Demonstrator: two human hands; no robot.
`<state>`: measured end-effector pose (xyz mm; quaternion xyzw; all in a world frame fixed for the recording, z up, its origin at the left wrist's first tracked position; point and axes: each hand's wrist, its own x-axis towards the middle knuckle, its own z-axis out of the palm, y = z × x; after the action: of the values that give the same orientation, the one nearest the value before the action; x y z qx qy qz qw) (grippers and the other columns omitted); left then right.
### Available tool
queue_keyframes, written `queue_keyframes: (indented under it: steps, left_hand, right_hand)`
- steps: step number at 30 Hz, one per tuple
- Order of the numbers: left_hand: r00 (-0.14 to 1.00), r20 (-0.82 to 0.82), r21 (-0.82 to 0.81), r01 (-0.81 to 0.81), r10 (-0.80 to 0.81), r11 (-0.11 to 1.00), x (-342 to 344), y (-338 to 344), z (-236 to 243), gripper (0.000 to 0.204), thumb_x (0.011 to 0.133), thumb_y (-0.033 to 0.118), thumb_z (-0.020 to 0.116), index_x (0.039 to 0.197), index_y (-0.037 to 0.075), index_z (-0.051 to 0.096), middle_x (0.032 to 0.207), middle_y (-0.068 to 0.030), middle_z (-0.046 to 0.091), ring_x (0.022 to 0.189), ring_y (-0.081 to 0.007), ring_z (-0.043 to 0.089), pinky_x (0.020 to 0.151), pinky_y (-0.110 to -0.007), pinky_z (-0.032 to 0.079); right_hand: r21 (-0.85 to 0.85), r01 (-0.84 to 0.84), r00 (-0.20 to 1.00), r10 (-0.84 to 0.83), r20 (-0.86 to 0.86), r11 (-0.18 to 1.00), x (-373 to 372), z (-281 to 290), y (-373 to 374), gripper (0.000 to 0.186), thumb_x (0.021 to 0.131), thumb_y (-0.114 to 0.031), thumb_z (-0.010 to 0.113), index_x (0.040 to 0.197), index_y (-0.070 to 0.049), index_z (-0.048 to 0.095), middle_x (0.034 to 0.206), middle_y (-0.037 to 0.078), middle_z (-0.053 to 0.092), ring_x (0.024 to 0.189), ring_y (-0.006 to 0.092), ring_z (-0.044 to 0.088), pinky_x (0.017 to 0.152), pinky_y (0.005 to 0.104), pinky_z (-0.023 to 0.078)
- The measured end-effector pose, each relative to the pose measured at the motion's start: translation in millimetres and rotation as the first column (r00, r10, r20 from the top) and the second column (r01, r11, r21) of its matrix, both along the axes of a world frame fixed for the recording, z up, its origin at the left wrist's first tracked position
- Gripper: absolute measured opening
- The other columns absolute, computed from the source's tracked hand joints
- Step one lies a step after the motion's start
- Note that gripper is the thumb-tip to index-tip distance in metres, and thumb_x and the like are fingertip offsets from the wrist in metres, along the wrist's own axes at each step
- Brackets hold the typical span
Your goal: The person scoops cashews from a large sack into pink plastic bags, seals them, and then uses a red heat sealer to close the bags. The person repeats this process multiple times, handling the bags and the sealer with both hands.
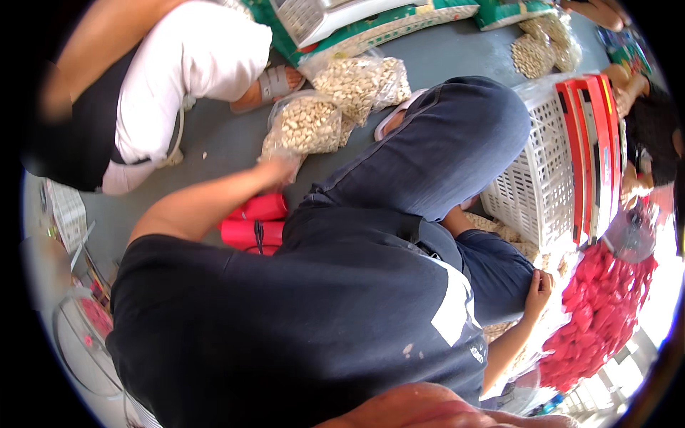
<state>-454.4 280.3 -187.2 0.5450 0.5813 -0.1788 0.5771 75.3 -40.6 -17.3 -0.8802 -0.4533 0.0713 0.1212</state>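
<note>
My left hand [280,170] is at the near end of a clear plastic bag of pale, nut-like pieces [307,125]. It is blurred and touches the plastic; whether its fingers grip the bag cannot be made out. Just behind that bag lies another clear bag of the same pieces [357,82]. On the right, my right hand [540,291] lies against my knee in dark jeans, its fingers curled in. Anything inside those fingers is hidden. More loose pale pieces [499,330] show below that leg.
A white perforated crate [531,175] with red panels stands right of my knee, near a heap of red packets [599,314]. Red rolled items [257,221] lie by my left forearm. A person in white trousers [189,53] sits at left; others work at far right.
</note>
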Motion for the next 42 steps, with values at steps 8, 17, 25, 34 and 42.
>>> queue_keyframes:
  steps: [8, 17, 25, 34, 42]
  left_hand:
    - [0.762, -0.466, -0.770, -0.600, 0.449, 0.218, -96.9, -116.4, 12.3, 0.088, 0.077, 0.070, 0.031, 0.118, -0.007, 0.042, 0.116, -0.0235, 0.050, 0.109, -0.0340, 0.047, 0.092, -0.049, 0.036]
    - [0.715, -0.524, -0.776, -0.624, 0.463, 0.086, -58.7, -100.2, 35.0, 0.086, 0.070, 0.076, 0.034, 0.112, 0.003, 0.052, 0.100, -0.0160, 0.059, 0.094, -0.0332, 0.054, 0.085, -0.051, 0.039]
    - [0.699, -0.522, -0.852, -0.446, 0.488, -0.274, -97.1, -83.7, -22.7, 0.079, 0.077, 0.069, 0.032, 0.117, 0.004, 0.048, 0.109, -0.0159, 0.057, 0.098, -0.0286, 0.056, 0.085, -0.043, 0.042]
    - [0.723, -0.385, -0.915, -0.216, 0.574, -0.342, -85.8, -114.7, -50.4, 0.067, 0.083, 0.061, 0.034, 0.118, 0.005, 0.048, 0.109, -0.0143, 0.058, 0.098, -0.0250, 0.057, 0.084, -0.040, 0.043]
    - [0.778, -0.337, -0.939, -0.238, 0.530, -0.247, -78.4, -118.2, -48.6, 0.065, 0.083, 0.059, 0.035, 0.118, 0.005, 0.048, 0.109, -0.0139, 0.058, 0.097, -0.0245, 0.057, 0.084, -0.039, 0.043]
  right_hand:
    - [-0.081, 0.007, 0.977, 0.010, 0.212, 0.997, -33.2, 14.7, 20.9, 0.015, 0.083, -0.015, 0.052, 0.080, -0.003, 0.060, 0.082, 0.009, 0.057, 0.083, 0.0260, 0.050, 0.076, 0.0354, 0.038]
    - [-0.204, 0.089, 0.992, -0.068, 0.109, 0.975, -6.8, -2.0, 23.2, 0.018, 0.083, -0.018, 0.054, 0.077, -0.002, 0.058, 0.080, 0.009, 0.056, 0.078, 0.0257, 0.049, 0.073, 0.0354, 0.038]
    - [-0.150, 0.105, 0.982, -0.079, 0.169, 0.983, -3.0, -7.2, 19.6, 0.019, 0.084, -0.018, 0.053, 0.079, 0.000, 0.059, 0.080, 0.010, 0.056, 0.077, 0.0266, 0.050, 0.070, 0.0356, 0.039]
    - [-0.226, 0.159, 0.964, -0.102, 0.244, 0.961, 2.7, -11.2, 25.2, 0.019, 0.084, -0.020, 0.054, 0.075, -0.003, 0.058, 0.081, 0.008, 0.058, 0.077, 0.0259, 0.051, 0.073, 0.0354, 0.039]
    - [-0.267, 0.177, 0.967, -0.117, 0.226, 0.947, 3.0, -13.3, 28.7, 0.020, 0.084, -0.021, 0.053, 0.075, -0.003, 0.059, 0.080, 0.008, 0.058, 0.076, 0.0261, 0.050, 0.071, 0.0362, 0.039]
